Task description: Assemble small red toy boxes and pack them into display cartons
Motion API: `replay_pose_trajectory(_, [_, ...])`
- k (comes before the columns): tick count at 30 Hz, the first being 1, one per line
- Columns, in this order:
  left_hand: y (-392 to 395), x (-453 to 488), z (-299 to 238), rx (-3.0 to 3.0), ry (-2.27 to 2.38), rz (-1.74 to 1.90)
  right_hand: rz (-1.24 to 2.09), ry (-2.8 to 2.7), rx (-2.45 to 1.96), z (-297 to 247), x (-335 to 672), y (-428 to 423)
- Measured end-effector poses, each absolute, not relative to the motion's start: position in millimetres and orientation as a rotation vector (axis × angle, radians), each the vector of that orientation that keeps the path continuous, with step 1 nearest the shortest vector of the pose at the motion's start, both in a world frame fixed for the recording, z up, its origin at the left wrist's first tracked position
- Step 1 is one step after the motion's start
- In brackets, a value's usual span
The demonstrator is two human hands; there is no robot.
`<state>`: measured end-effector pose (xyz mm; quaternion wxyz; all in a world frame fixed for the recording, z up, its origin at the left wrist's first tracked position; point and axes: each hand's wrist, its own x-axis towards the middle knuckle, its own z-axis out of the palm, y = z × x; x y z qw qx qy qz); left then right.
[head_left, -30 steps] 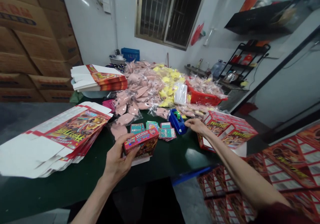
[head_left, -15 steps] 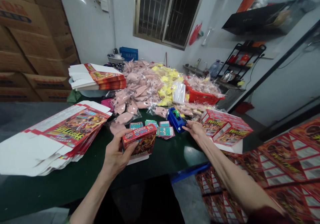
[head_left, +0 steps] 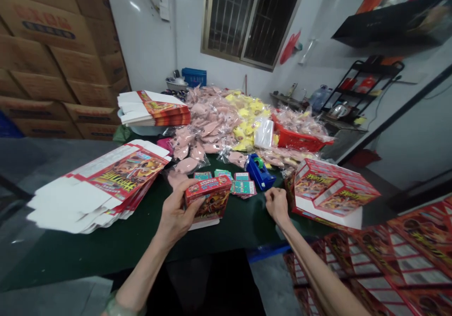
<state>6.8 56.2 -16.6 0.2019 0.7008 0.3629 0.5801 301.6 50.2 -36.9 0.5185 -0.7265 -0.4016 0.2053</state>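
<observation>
My left hand (head_left: 178,210) is closed around a small red printed box (head_left: 212,200) that stands on the table, thumb on the near side and fingers behind. My right hand (head_left: 277,204) is at the near end of the blue tape dispenser (head_left: 260,171), which carries a roll of green tape. Its fingers are curled together; whatever they pinch, if anything, is too small to make out. Small stacks of cards (head_left: 243,187) lie between the box and the dispenser.
Flat unfolded cartons (head_left: 123,170) are stacked at the left, with more cartons (head_left: 158,109) behind them. Bagged pink and yellow items (head_left: 212,127) heap at the back beside a red basket (head_left: 300,139). Finished-looking red boxes (head_left: 332,189) stand at the right. Brown cartons (head_left: 52,61) line the left wall.
My right hand has drawn back slightly from the dispenser's front, its fingers now more curled. My left hand keeps its hold on the box. The whole view has turned a little left.
</observation>
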Motion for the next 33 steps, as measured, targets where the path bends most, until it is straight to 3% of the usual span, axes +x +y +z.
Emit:
replay_pose_trajectory(6, [57,7,-14,2.005,0.967,1.65,0.614,-1.312,-1.362,22,201,-4])
replay_pose_trajectory(10, [55,8,-15,1.996,0.993,1.629,0.865,-1.151,-1.068,51,155,-2])
replay_pose_trajectory(21, [53,4,-6,2.133,0.96,1.632,0.912,-0.973,-1.153,49,130,17])
replay_pose_trajectory(33, [59,-9,28,2.519,0.834,1.155,0.971,-0.935,-1.149,38,135,20])
